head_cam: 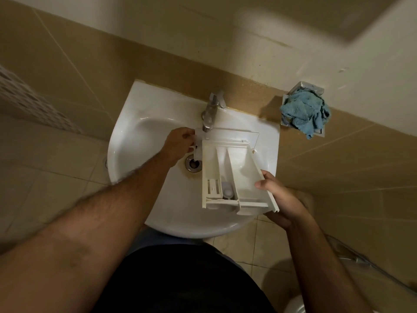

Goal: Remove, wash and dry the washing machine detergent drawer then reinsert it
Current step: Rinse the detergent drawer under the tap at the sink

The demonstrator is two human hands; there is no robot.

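Observation:
The white detergent drawer (234,172) is held over the white sink (140,136), its open compartments facing up and its front panel toward the tap (212,109). My left hand (180,144) grips the drawer's far left end by the front panel, just below the tap's spout. My right hand (279,199) holds the near right corner, thumb on the rim and fingers underneath. A small round insert sits in the narrow middle compartment. I cannot tell whether water is running from the tap.
A blue cloth (304,115) lies bunched in a wall-mounted holder to the right of the sink. The drain (193,164) is open left of the drawer. Tiled wall runs behind; tiled floor lies on both sides. A toilet edge shows at the lower right.

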